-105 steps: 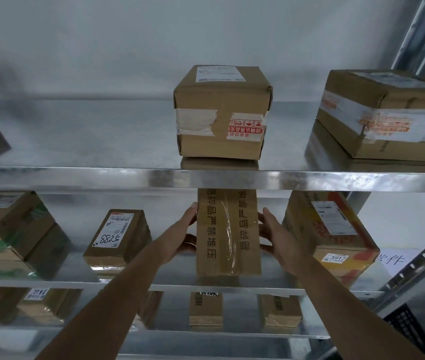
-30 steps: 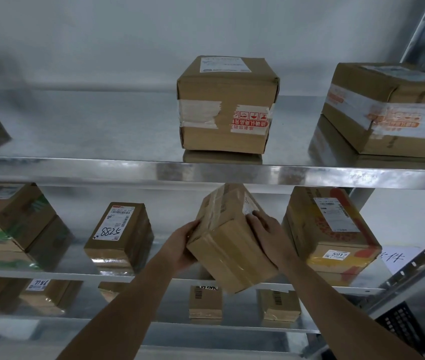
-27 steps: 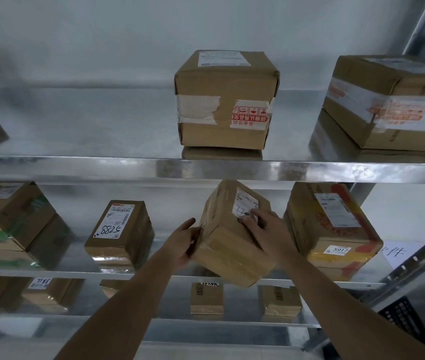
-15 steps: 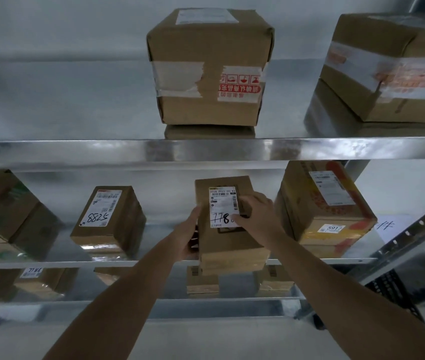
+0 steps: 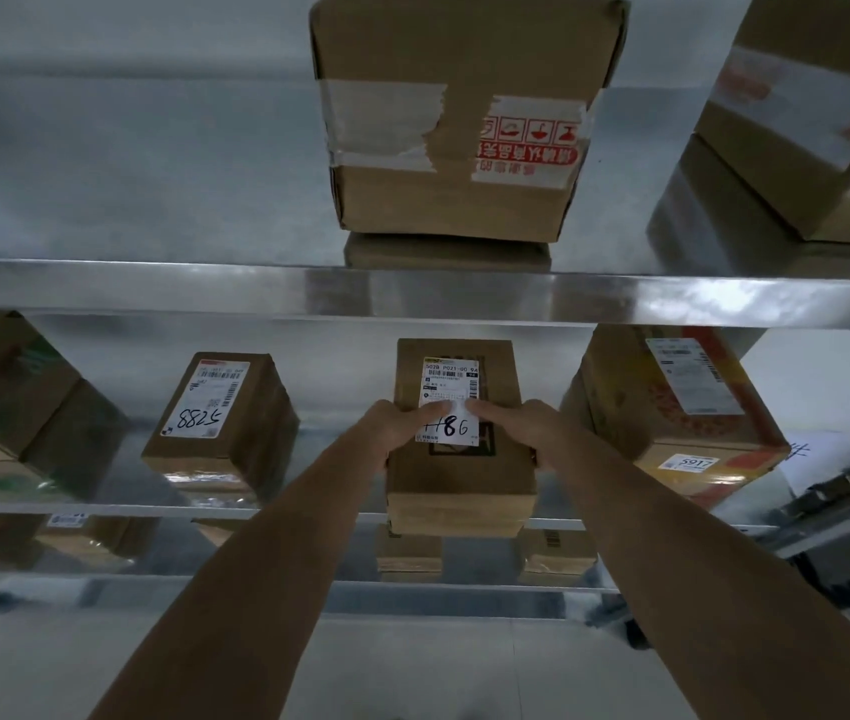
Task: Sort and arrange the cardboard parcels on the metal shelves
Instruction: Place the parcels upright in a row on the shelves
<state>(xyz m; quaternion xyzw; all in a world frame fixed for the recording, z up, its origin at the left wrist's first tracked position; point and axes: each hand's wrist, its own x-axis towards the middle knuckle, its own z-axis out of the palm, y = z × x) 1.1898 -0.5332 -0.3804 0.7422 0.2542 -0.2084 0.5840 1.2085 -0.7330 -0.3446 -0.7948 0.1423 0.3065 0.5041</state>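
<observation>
Your left hand (image 5: 402, 423) and right hand (image 5: 516, 426) clasp the small brown cardboard parcel (image 5: 459, 459) at the middle metal shelf's (image 5: 100, 506) near edge; it looks light, stiff, tape-slick, so grip its side walls.

We see a small brown cardboard parcel (image 5: 459, 459) standing upright at the front edge of the middle metal shelf (image 5: 100, 506), white handwritten shipping label (image 5: 447, 407) on top, between neighbouring labelled parcels.
</observation>
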